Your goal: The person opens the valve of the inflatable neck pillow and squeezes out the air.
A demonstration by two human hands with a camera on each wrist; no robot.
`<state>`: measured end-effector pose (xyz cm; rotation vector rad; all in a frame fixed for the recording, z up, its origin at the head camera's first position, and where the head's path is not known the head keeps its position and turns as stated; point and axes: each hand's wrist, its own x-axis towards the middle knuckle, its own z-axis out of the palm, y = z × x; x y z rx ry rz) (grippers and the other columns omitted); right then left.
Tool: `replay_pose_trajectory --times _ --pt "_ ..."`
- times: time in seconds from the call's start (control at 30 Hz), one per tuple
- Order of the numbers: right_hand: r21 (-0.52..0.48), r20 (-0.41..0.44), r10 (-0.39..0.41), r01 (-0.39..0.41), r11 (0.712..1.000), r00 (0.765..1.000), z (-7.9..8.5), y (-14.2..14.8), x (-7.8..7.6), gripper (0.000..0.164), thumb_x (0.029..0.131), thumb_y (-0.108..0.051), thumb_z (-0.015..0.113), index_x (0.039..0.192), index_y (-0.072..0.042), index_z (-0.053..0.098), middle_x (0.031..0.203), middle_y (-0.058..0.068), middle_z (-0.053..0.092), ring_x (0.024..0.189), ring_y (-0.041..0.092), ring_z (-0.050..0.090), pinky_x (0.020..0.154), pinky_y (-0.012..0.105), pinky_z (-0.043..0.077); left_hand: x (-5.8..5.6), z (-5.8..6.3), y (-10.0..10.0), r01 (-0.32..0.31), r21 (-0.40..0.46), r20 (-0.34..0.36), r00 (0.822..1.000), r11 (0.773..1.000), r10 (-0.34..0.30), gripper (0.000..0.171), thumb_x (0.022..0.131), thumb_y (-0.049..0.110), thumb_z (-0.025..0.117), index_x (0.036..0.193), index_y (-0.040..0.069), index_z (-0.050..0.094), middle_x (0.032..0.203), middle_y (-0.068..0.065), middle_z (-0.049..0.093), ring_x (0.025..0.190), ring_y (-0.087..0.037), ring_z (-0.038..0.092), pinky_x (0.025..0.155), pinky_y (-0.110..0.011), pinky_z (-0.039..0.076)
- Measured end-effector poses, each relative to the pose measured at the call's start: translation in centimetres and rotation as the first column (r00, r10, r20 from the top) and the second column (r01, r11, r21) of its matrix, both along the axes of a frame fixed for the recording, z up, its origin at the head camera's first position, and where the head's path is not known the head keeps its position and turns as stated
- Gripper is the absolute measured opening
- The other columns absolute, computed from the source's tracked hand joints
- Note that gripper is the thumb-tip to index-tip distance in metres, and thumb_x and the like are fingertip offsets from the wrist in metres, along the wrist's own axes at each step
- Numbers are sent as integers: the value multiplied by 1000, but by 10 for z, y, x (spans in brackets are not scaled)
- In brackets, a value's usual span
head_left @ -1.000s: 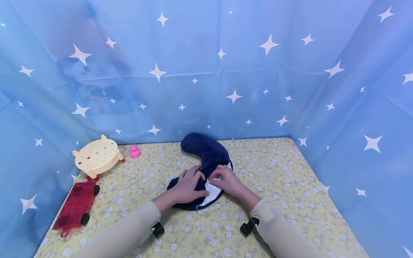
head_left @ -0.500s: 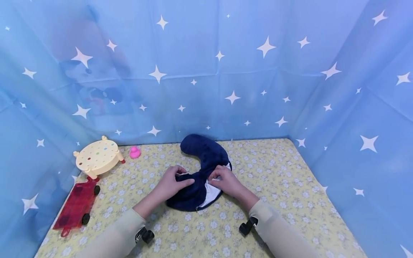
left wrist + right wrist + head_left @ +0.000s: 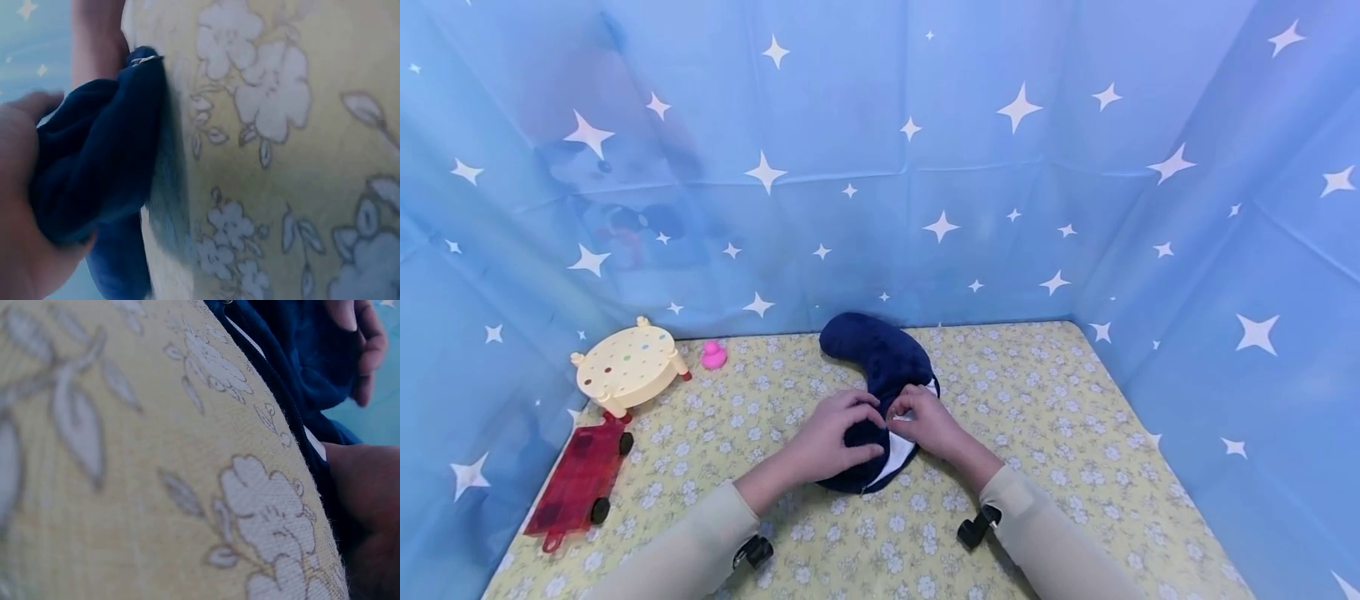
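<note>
"Navy curved pillow (image 3: 895, 358), lying near the middle of the counter (image 3: 1022, 392): what surrounds it?"

"Largest first, a blue curtain (image 3: 985, 175) with white four-pointed stars hangs behind and along both sides. Below it, the counter wears a yellow cloth printed with pale flowers and leaves."

"And the edges, the room to move?"

"The back edge runs along the foot of the curtain, with the pillow's far end close to it. A broad stretch of flowered cloth reaches to the right edge; a narrower one lies leftward."

"Which way does the pillow point?"

"Its long axis runs from the back edge toward the person, bowing right, so the hollow faces left. The rounded far end points back and left."

"Next in size?"

"A see-through red cart (image 3: 580, 475) with black wheels, and a dotted cream stool (image 3: 628, 362) just beyond it, both by the left edge."

"And the fingers?"

"The left hand (image 3: 833, 435) grips the pillow's near part, fingers and thumb bent round it. The right hand (image 3: 928, 421) pinches its right side; the right wrist view hides those fingertips."

"Smaller still?"

"White lining (image 3: 901, 454) showing along the near right side, a pink toy (image 3: 713, 356) near the back edge, and fine zipper teeth (image 3: 273, 372) on the seam."
</note>
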<state>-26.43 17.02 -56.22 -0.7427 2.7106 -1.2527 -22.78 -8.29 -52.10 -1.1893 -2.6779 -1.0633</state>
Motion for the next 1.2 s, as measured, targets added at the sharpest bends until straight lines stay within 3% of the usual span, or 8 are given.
replay_pose_trajectory --times 0.07,0.17,0.23,0.5,1.2 --pt "3 1 -3 3 1000 1000 0 0 0 6 101 -15 82 95 -16 81 96 -2 61 96 19 53 88 39 46 2 -3 4 35 -122 -27 999 992 -38 20 99 32 86 116 26 77 141 -3 66 136 -28 57 117 -62 40" --pt "14 14 -9 9 1000 1000 0 -2 0 7 101 -16 83 95 -19 81 97 -4 62 97 18 54 88 40 47 5 -10 8 44 -281 -40 998 959 -58 21 101 44 83 116 33 73 134 5 63 130 -22 55 120 -62 36" --pt "24 19 -12 11 1000 1000 0 -3 -1 7 101 -17 83 96 -20 81 97 -5 62 97 17 54 89 39 47 6 -15 8 32 -326 -36 998 945 -46 23 103 47 80 118 33 70 132 7 60 126 -21 53 121 -61 34" --pt "47 -5 -33 34 998 999 -2 -3 -1 8 99 -17 85 93 -19 80 95 -6 61 95 16 54 87 38 48 4 -34 5 27 -380 -42 998 925 -47 25 111 51 66 126 32 61 135 4 50 125 -22 49 119 -58 34" --pt "42 31 -43 42 998 999 0 -3 -2 10 100 -18 85 92 -19 80 95 -4 60 96 17 52 87 38 45 5 -30 7 42 -421 -44 997 906 -67 27 113 51 61 123 27 56 140 -1 47 129 -26 47 118 -62 34"
